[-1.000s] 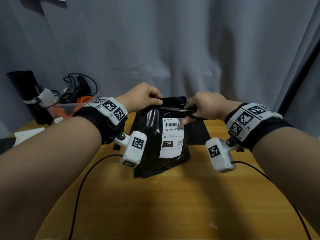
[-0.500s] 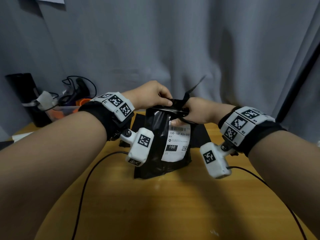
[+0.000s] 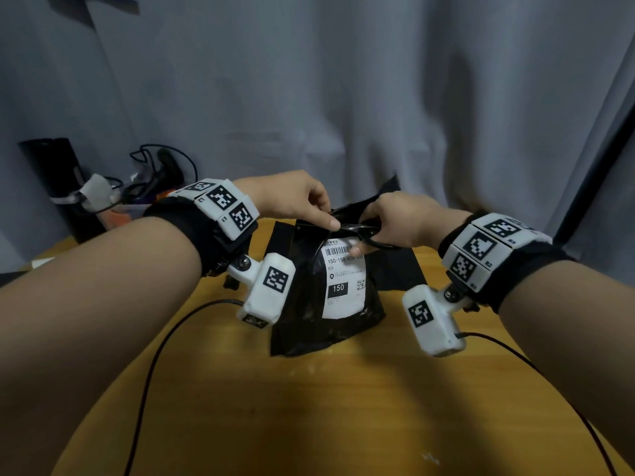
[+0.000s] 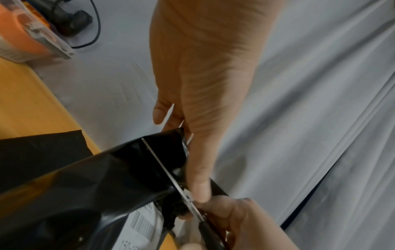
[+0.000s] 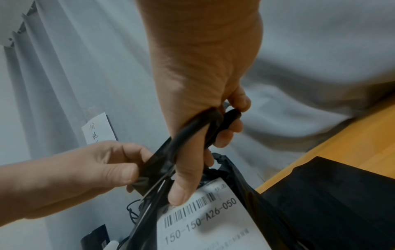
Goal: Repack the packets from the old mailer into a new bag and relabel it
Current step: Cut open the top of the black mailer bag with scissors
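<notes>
The old black mailer (image 3: 309, 314) stands upright on the wooden table (image 3: 343, 407), its white shipping label (image 3: 343, 283) facing me. My left hand (image 3: 323, 214) pinches the mailer's top edge between thumb and fingers. My right hand (image 3: 388, 225) grips black-handled scissors (image 3: 366, 231), whose blades lie across the top of the mailer just above the label. The left wrist view shows the blade (image 4: 164, 169) running along the black film (image 4: 85, 186). In the right wrist view the scissor handles (image 5: 198, 128) sit in my curled fingers. A flat black bag (image 3: 398, 269) lies behind the mailer.
A clear box with an orange item and tangled cables (image 3: 137, 204) sits at the back left, beside a black cylinder (image 3: 58, 187). A grey curtain (image 3: 343, 97) hangs close behind the table. Thin wrist-camera cables (image 3: 154, 355) trail over the near tabletop.
The scissors have travelled leftward along the mailer's top towards my left hand. A cut strip of black film has lifted up behind my right hand.
</notes>
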A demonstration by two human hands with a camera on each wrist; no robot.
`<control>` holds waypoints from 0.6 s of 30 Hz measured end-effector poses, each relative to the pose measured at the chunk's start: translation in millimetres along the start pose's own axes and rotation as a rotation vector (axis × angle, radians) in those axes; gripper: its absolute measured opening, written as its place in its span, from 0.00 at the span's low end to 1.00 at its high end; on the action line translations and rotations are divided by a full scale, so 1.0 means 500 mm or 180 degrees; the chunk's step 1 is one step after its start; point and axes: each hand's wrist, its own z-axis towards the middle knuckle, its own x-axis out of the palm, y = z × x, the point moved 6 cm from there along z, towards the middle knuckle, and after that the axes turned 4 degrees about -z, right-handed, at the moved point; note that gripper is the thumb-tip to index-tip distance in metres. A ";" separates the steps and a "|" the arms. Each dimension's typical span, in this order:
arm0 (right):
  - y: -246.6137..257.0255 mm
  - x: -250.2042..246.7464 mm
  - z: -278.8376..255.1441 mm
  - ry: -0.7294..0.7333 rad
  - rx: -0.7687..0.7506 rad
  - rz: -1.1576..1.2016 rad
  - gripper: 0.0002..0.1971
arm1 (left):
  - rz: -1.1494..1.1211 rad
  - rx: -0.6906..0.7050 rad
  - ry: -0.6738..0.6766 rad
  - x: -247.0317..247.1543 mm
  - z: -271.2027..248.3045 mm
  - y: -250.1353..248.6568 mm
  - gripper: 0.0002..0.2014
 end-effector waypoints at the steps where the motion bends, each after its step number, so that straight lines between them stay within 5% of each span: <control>1: 0.002 0.002 0.001 0.0004 -0.0024 -0.0017 0.32 | 0.0117 0.0013 0.0036 0.001 0.001 0.001 0.15; 9: 0.005 -0.010 0.007 -0.0097 -0.0061 -0.0015 0.32 | -0.0009 0.0090 -0.0623 -0.028 0.007 0.022 0.07; 18: 0.008 0.011 0.030 0.0259 -0.0057 0.0318 0.35 | -0.0517 0.0120 -0.0609 -0.033 0.010 0.023 0.02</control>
